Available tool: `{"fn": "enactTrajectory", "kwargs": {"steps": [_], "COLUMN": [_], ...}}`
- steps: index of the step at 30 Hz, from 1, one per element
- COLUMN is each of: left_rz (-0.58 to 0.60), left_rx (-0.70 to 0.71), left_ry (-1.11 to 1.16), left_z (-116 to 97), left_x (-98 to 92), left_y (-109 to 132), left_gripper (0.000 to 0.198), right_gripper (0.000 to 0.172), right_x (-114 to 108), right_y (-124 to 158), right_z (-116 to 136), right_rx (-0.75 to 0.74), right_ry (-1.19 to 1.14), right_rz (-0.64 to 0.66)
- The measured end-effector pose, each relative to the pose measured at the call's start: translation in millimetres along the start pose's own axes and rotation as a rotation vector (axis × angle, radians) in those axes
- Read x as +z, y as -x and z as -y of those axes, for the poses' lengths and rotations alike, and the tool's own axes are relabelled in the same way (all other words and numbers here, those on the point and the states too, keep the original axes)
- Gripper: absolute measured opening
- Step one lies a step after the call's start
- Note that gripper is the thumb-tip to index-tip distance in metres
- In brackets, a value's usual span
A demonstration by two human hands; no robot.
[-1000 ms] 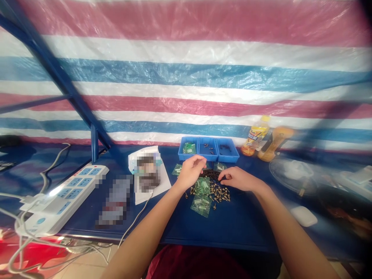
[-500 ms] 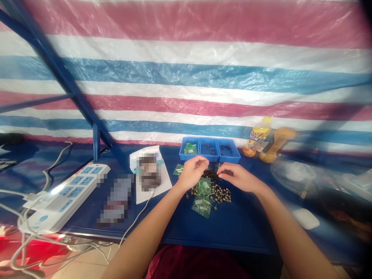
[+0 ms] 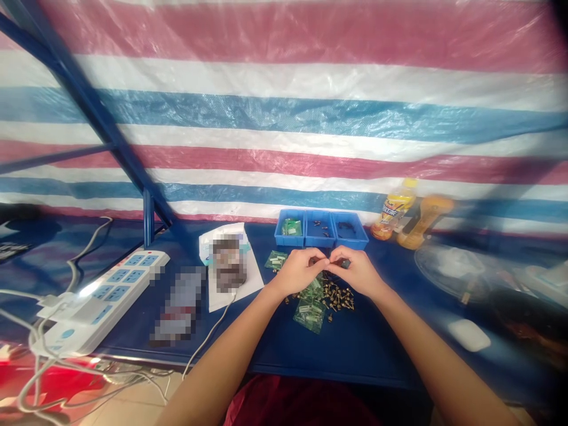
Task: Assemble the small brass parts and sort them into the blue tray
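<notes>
My left hand [image 3: 304, 269] and my right hand [image 3: 356, 270] meet fingertip to fingertip over the pile on the blue table. Both are closed in a pinch, and whatever lies between the fingertips is too small to name. Below them are brass-coloured screw-like parts [image 3: 338, 296] in a loose heap. Small green-tinted plastic packets [image 3: 309, 313] with pale pieces inside lie by the heap, partly under my left hand. Another packet [image 3: 276, 259] sits left of that hand. The dark small parts behind the heap are mostly hidden by my hands.
Behind my hands stand three joined blue bins [image 3: 320, 241], holding packets and small dark parts. A yellow-labelled bottle [image 3: 393, 210] and an orange-yellow container [image 3: 421, 222] stand right of them. A white power strip [image 3: 110, 302] with cables lies left; a white case [image 3: 469, 335] lies right.
My right hand has moved left and my left hand slightly right, so their fingertips, apart before, now come together. The packets and brass-coloured parts look unmoved.
</notes>
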State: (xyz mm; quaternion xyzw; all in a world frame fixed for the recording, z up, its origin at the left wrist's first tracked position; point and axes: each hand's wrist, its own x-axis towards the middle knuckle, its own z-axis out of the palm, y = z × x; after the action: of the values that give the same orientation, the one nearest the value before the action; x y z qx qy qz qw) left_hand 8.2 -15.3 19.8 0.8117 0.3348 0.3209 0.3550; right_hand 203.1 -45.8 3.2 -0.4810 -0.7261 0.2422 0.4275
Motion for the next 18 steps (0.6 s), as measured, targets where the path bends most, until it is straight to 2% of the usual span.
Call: {"fn": "enactTrajectory", "kwargs": {"steps": [4,11,15,18], "left_rz": [0.010,-0.049,-0.077,-0.080], "left_rx": [-0.011,-0.034,-0.041,-0.033], "left_ry": [0.085,0.182,0.182,0.170], "left_z": [2.3,6.2,8.5,9.3], "left_x": [-1.5,-2.2,-0.7,0.6], "left_y": [-0.7,-3.6,-5.1,-4.9], "left_gripper": [0.025,0.023,0.020,0.020], "right_gripper": [0.020,0.026,0.039,0.042], "right_x": [-0.5,-5.1,-6.9,-4.2], "right_y": [-0.5,-1.1,-1.2,-1.4], "right_z": [0.3,-5.7,-5.2,-5.2], "right_rx": [-0.007,0.110,0.118,0.121], "right_ry": [0.015,-0.221,-0.165,-0.170], "right_rz": [-0.020,0.057,0.098,0.125]}}
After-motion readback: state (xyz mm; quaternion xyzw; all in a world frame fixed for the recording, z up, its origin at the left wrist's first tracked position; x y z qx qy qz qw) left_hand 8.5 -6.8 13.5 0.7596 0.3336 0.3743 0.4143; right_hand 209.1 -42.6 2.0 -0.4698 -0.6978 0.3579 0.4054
